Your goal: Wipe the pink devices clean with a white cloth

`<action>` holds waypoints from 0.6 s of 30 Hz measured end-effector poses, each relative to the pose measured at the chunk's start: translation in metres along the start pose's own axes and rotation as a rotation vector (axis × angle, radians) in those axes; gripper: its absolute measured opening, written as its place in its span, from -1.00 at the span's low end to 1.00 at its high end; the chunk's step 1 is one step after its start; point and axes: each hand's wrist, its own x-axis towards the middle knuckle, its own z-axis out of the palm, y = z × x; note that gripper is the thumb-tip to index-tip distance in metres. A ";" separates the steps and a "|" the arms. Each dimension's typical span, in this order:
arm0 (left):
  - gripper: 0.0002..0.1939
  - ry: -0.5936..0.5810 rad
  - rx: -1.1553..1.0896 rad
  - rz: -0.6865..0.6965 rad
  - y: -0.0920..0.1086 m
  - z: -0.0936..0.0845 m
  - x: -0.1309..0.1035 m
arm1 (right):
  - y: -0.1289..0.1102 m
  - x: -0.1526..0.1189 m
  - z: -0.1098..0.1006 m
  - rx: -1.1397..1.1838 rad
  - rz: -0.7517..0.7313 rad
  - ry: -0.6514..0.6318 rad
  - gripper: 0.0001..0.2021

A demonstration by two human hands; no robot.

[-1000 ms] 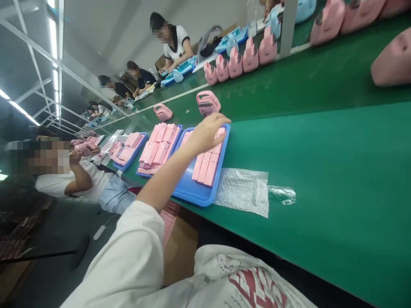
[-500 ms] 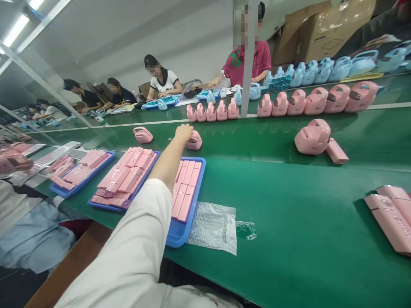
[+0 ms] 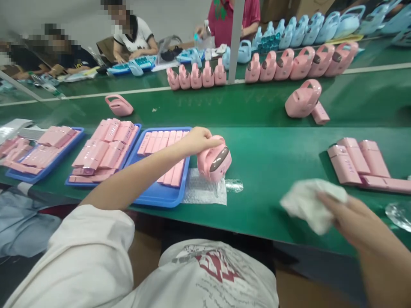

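Pink plastic handled device (image 3: 208, 166) with a dark glossy panel, tilted, clamped by its top in the left hand (image 3: 197, 140), left of centre over the green worktop (image 3: 263, 167). Overlapping in view a bubble-wrap pouch (image 3: 205, 194) by the near edge; cannot tell whether touching it. Hands well apart: right hand (image 3: 351, 216) clamped on a crumpled white cloth (image 3: 313, 201), blurred, farther right along the near edge. Just left of the device, a blue tray (image 3: 157, 197) with slim pink boxes (image 3: 175, 175), then two fuller blue trays (image 3: 49, 170) toward the left end. Toward the right end, a cluster of larger pink boxes (image 3: 345, 164). Past the far edge, on a darker green strip (image 3: 205, 109), two more pink devices (image 3: 298, 105), well apart. Farther back, upright rows of pink handled units (image 3: 284, 65) and light-blue ones (image 3: 298, 34).
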 end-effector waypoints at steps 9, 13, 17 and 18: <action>-0.63 -0.012 -0.278 0.072 -0.010 0.058 -0.052 | -0.016 -0.016 0.143 0.003 -0.543 -0.473 -0.28; -0.68 0.051 -0.316 0.125 -0.011 0.062 -0.049 | 0.006 -0.063 0.160 -0.216 -0.919 -0.384 -0.28; -0.68 0.044 -0.284 0.166 -0.011 0.063 -0.047 | 0.004 -0.061 0.162 -0.178 -0.858 -0.402 -0.36; -0.68 0.039 -0.282 0.168 -0.012 0.063 -0.046 | 0.002 -0.057 0.163 -0.141 -0.796 -0.365 -0.36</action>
